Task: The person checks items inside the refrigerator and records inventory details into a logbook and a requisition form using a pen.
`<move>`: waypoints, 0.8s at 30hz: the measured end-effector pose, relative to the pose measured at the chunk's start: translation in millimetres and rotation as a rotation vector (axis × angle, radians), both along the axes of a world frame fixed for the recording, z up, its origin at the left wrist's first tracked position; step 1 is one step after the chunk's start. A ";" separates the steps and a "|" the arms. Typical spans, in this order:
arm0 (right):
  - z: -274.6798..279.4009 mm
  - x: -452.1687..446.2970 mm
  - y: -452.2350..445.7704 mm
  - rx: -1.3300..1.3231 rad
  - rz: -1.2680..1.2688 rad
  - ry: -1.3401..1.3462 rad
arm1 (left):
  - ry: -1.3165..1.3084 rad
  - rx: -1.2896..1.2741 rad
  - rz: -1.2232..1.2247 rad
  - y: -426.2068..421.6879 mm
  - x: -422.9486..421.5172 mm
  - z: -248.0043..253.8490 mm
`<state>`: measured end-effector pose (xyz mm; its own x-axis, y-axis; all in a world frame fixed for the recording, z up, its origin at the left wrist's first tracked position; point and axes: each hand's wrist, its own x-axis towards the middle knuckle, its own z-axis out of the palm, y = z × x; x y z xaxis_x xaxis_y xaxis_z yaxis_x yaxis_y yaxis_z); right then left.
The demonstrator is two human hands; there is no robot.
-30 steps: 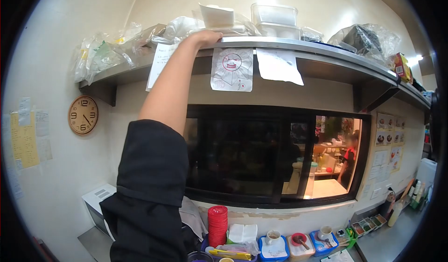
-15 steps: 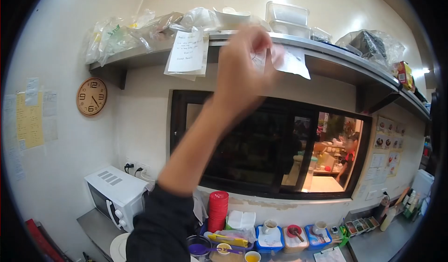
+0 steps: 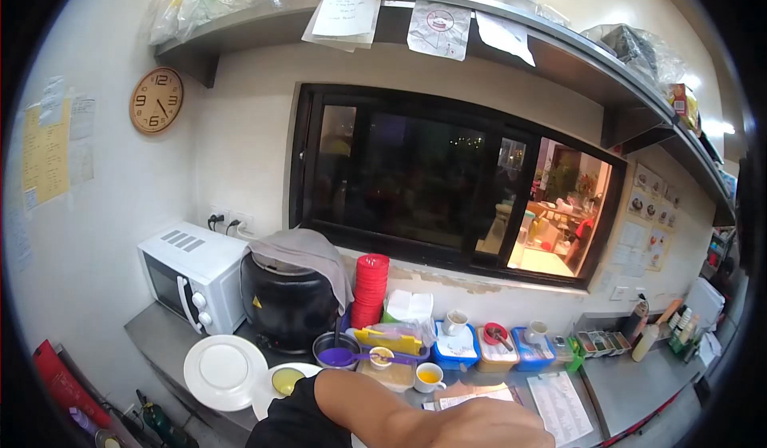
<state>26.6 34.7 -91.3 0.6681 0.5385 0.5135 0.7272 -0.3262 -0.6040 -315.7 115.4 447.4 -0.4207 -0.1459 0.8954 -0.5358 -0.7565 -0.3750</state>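
Observation:
My left hand (image 3: 487, 424) is low at the bottom edge, its back toward me; the fingers are hidden, so I cannot tell whether it holds anything. The dark sleeve (image 3: 292, 426) enters from the lower left. Just beyond the hand, papers (image 3: 471, 392) lie on the steel counter, with a written sheet (image 3: 559, 408) to the right. A white cup (image 3: 429, 378) with yellow contents stands behind the wrist. Left of the forearm, a small bowl (image 3: 286, 380) of something pale yellow sits on a white plate. My right hand is out of view.
Above, a steel shelf (image 3: 551, 29) carries hanging papers, one a sheet with a round logo (image 3: 439, 29). Along the wall stand a microwave (image 3: 192, 276), a black soup kettle (image 3: 292, 304) under a cloth, stacked red bowls (image 3: 370, 288) and blue-rimmed tubs (image 3: 455, 344).
My left hand has come down from the shelf edge to the counter. The view has tilted downward, and the logo sheet, which the hand covered, now shows hanging from the shelf.

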 end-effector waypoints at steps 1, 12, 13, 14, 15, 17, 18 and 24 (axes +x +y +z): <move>-9.7 3.4 3.8 0.045 -0.004 0.106 | 0.011 0.018 0.039 -6.2 0.9 -0.8; -30.4 29.4 -23.6 0.166 0.180 -0.006 | 0.409 0.318 0.046 -114.5 28.1 -16.0; -0.6 13.7 -39.4 0.189 0.232 -0.093 | 0.461 0.322 0.038 -126.4 48.7 -28.4; 14.8 5.0 -58.7 0.211 0.241 0.196 | 0.451 0.179 0.006 -144.2 81.0 -53.7; 5.3 5.6 -72.8 0.179 0.235 -0.026 | 0.425 0.144 0.292 -160.6 97.6 -60.6; 71.0 -19.4 -137.1 0.078 0.283 0.126 | 0.753 0.131 0.216 -163.5 180.3 -110.3; 53.6 -18.6 -163.5 0.090 0.309 0.173 | 0.961 0.030 0.079 -160.1 225.3 -144.8; -61.7 -63.6 -380.3 -0.269 0.051 0.503 | 1.883 -0.254 0.540 -55.7 356.6 -454.7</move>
